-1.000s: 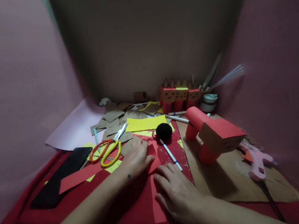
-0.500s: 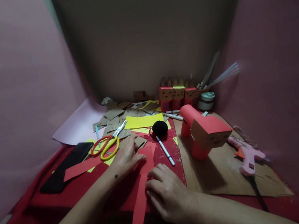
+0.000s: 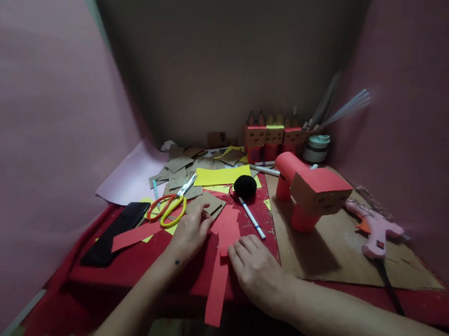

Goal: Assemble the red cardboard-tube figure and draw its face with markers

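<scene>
My left hand [image 3: 193, 232] rests beside a cardboard piece [image 3: 212, 205], with its fingers loosely bent and apart and nothing visible between them. My right hand [image 3: 256, 269] has its fingertips together at the near edge of a piece of red paper [image 3: 228, 232]. Its thumb is hidden. Below that piece, a long red paper strip [image 3: 216, 293] juts past the front edge of the table. Scissors [image 3: 169, 208] with orange and yellow handles lie beyond my left hand. A marker [image 3: 252, 218] and a round black object [image 3: 245, 186] lie beyond my right hand.
A black phone [image 3: 115, 233] lies at left, a yellow paper strip [image 3: 223, 175] farther back. At right, a red paper-and-cardboard animal figure [image 3: 314, 189] and a pink glue gun [image 3: 380, 228] rest on a cardboard sheet [image 3: 356, 261]. Small box-headed figures [image 3: 272, 136] stand behind.
My right hand has moved from beside the long strip up to the near edge of the red paper piece. The view has shifted slightly, and my left hand remains near the cardboard.
</scene>
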Tool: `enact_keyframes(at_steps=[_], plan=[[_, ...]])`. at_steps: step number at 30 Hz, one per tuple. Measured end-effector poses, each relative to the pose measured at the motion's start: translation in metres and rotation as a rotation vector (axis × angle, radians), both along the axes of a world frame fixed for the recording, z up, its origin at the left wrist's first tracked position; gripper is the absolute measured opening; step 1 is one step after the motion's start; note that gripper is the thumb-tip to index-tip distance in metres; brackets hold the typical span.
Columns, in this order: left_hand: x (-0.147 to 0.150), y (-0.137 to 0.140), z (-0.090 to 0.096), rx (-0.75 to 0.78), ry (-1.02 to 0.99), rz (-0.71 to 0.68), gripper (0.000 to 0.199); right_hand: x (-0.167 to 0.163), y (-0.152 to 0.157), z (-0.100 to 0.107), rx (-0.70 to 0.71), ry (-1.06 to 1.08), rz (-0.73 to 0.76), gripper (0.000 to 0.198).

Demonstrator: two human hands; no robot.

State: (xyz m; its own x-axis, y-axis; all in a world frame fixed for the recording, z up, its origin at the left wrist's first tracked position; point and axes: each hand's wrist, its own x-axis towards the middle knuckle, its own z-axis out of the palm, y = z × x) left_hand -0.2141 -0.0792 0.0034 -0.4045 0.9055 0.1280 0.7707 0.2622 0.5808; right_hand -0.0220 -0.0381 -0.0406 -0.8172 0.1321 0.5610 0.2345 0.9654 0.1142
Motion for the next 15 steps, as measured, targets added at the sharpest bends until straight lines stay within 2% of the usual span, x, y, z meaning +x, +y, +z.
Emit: enact_keyframes(at_steps=[3,7,10,12,15], plan=[[0.009,-0.01,0.004,-0.019,0.044,-0.022,0.032,0.005,0.003,0.003,0.065,0.107,-0.02,0.021],[0.033,-0.034,0.005,-0.044,0.136,-0.043,0.026,0.009,0.011,0.013,-0.031,0.243,-0.119,0.026],[0.051,-0.053,0.001,-0.149,0.235,-0.142,0.044,0.012,0.013,0.019,-0.124,0.275,-0.11,0.022],[0.059,-0.063,-0.001,-0.229,0.284,-0.15,0.046,0.013,0.014,0.019,-0.169,0.32,-0.064,0.018],[0.067,-0.071,-0.004,-0.334,0.279,-0.105,0.026,0.015,0.017,0.015,-0.188,0.423,-0.006,0.018]])
